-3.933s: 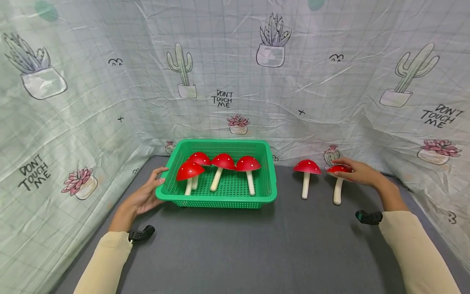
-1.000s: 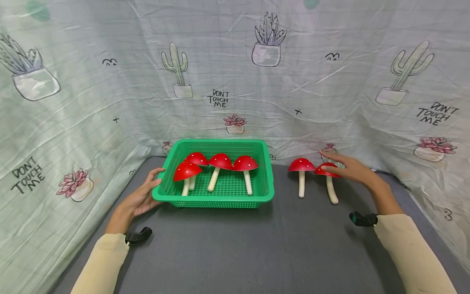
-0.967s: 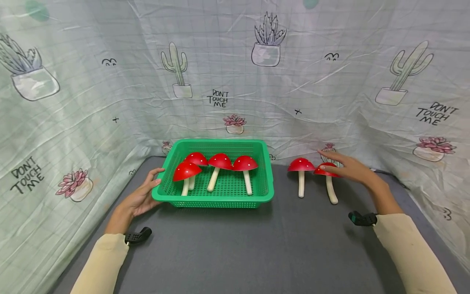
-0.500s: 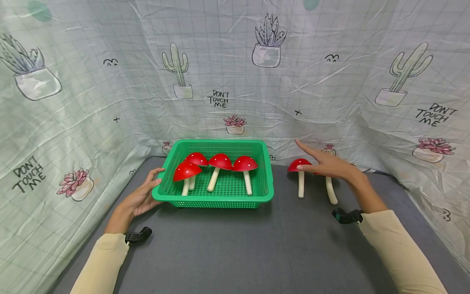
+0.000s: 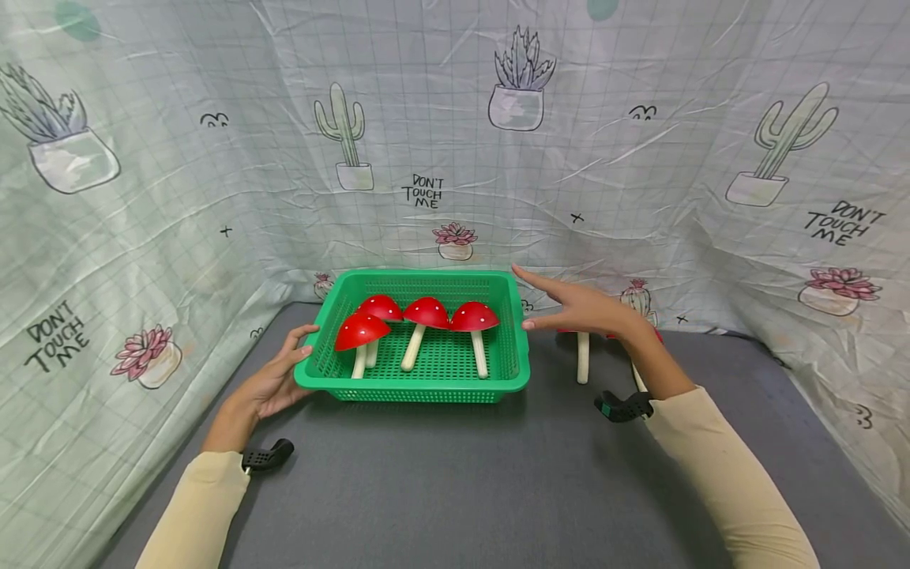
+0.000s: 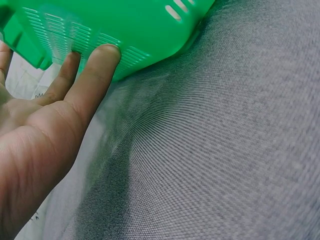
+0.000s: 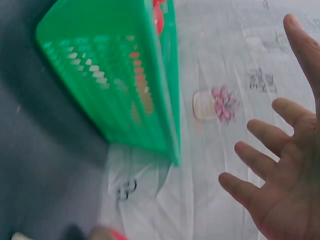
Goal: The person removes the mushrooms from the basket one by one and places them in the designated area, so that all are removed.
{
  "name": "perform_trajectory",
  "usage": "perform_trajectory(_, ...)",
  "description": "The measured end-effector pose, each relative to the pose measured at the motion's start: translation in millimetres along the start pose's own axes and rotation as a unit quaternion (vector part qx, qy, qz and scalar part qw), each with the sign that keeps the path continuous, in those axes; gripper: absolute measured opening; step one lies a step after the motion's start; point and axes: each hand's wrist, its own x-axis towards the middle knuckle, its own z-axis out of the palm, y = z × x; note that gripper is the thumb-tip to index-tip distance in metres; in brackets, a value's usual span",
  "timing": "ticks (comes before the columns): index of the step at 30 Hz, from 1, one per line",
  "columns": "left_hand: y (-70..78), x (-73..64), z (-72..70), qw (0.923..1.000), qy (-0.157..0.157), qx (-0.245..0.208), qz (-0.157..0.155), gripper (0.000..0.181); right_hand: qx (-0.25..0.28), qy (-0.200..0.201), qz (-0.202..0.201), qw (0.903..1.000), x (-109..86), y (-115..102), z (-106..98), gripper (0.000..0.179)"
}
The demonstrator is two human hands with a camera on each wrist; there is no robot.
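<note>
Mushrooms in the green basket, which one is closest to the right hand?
The rightmost mushroom in the head view, beside the basket wall nearest the right hand. The other three mushrooms in there sit farther left.

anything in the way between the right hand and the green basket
Nothing visible: the right wrist view shows a gap between the right hand and the green basket. A loose mushroom, partly hidden by the hand, lies outside that gap.
</note>
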Motion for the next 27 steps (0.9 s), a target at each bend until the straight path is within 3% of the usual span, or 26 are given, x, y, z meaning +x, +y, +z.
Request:
perform_trajectory(8, 0.4, 1.2, 1.3, 1.0, -0.001, -0.002, 0.001, 0.033, -0.012, -0.011, -0.049, 0.9986, 28.7, -17.5, 8.3, 0.093)
perform_trajectory(16, -0.2, 1.8, 0.6, 0.9999, -0.007, -0.007, 0.002, 0.033, -0.024, -0.016, -0.047, 0.9985, 53.0, -35.2, 14.8, 0.088)
perform_trajectory(27, -1.5, 0.2, -0.5, 1.0, -0.006, -0.003, 0.001, 0.033, 0.03, -0.01, -0.086, 0.9958, 87.3, -43.0, 28.2, 0.063)
